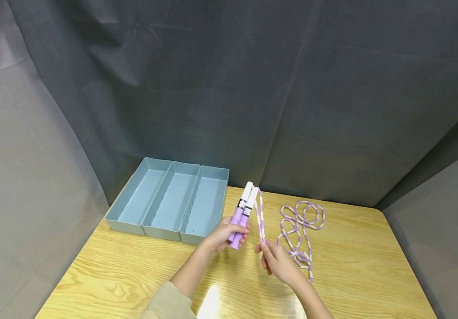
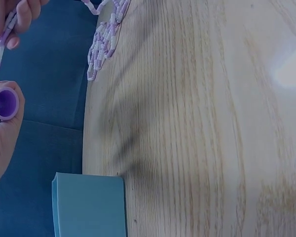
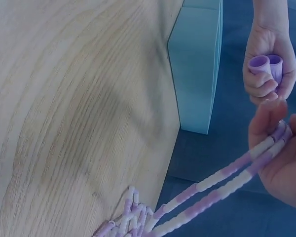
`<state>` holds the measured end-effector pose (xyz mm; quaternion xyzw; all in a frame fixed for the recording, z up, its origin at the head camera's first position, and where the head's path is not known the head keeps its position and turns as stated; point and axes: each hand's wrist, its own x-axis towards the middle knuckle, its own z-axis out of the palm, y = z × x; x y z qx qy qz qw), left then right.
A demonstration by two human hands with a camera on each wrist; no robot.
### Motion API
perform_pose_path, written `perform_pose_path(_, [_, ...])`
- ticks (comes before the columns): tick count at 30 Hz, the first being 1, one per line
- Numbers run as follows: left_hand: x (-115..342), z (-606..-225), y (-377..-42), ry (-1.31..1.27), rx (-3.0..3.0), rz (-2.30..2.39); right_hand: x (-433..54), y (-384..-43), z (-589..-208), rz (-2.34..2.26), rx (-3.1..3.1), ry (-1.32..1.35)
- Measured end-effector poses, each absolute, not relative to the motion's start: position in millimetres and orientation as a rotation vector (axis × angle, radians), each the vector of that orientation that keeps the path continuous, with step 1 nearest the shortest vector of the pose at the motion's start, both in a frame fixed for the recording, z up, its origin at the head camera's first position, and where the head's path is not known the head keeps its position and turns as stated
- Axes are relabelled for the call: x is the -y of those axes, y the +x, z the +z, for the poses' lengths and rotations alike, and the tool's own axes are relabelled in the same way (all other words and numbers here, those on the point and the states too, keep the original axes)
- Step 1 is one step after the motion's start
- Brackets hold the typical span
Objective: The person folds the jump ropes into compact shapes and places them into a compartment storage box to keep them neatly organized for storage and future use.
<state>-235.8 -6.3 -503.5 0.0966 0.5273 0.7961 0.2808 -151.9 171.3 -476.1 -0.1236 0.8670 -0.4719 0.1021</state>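
Note:
My left hand [image 1: 225, 234] grips both purple-and-white handles [image 1: 246, 212] of a beaded jump rope side by side, white ends pointing up and away. From those ends two beaded strands [image 1: 260, 217] run to my right hand [image 1: 278, 261], which pinches them between thumb and fingers. The right wrist view shows the doubled strands [image 3: 219, 175] leaving the right hand toward the pile. Loose loops of the purple-and-white rope [image 1: 298, 226] lie on the table to the right. In the left wrist view the hollow purple end of one handle [image 2: 6, 103] shows in the left fist.
Three blue-grey trays [image 1: 187, 230] stand side by side on the left of the wooden table [image 1: 352, 266], the nearest one close to the left hand. A dark curtain [image 1: 229, 88] hangs behind the table, with grey panels at both sides.

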Motion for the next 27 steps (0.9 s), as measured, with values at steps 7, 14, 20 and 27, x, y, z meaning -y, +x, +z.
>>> perform_pose_path(7, [7.4, -505.0, -237.1, 0.229, -1.457, 2.13, -170.8, -145.6, -473.0, -1.371, -2.503, -0.455])
perform_pose_path(14, [6.2, -504.8, -236.1, 0.238, -1.541, 2.082, -165.9, -144.7, -464.7, -1.29, -2.533, -0.484])
perform_pose_path(20, [6.0, -499.8, -232.7, 0.251, -1.71, 2.011, -163.6, -149.8, -455.3, -1.24, -2.478, -0.524])
perform_pose_path(27, [4.7, -504.5, -231.7, 0.343, -2.022, 1.827, -161.2, -155.0, -448.2, -1.31, -2.318, -0.522])
